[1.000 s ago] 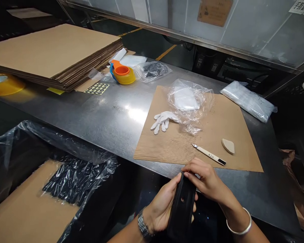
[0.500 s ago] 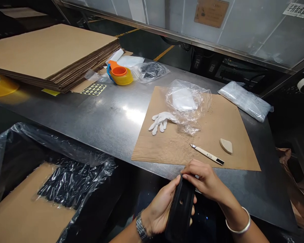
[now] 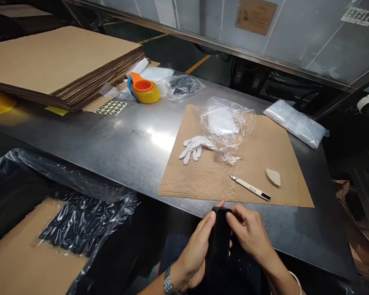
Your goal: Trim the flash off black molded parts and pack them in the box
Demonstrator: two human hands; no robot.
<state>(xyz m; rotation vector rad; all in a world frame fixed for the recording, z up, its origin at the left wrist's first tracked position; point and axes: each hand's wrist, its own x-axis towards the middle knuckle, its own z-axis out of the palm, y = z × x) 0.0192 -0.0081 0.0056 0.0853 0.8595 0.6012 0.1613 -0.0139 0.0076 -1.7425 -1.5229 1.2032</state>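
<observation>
A long black part (image 3: 220,241), smooth and narrow with a rounded upper end, is held in front of me at the near edge of the table. My left hand (image 3: 197,250) wraps around its left side, thumb near the top end. My right hand (image 3: 249,229) pinches the upper right corner of it between thumb and fingers. The part's lower end fades into the dark below. Just beyond the hands, a white craft knife (image 3: 250,187) marked A26 lies on a cardboard sheet (image 3: 184,180). A beige wedge-shaped block (image 3: 273,177) rests to its right.
A white glove (image 3: 197,147) and a clear plastic bag (image 3: 227,123) lie on the cardboard. A wrapped packet (image 3: 297,123) is at the right. Stacked cardboard (image 3: 64,57), a tape dispenser (image 3: 144,90) and a sticker sheet (image 3: 111,107) are left. A plastic-lined box (image 3: 110,196) stands below left.
The black part has turned in my hands, and the hole on its face no longer shows. My right hand has shifted from the top end to the upper right corner.
</observation>
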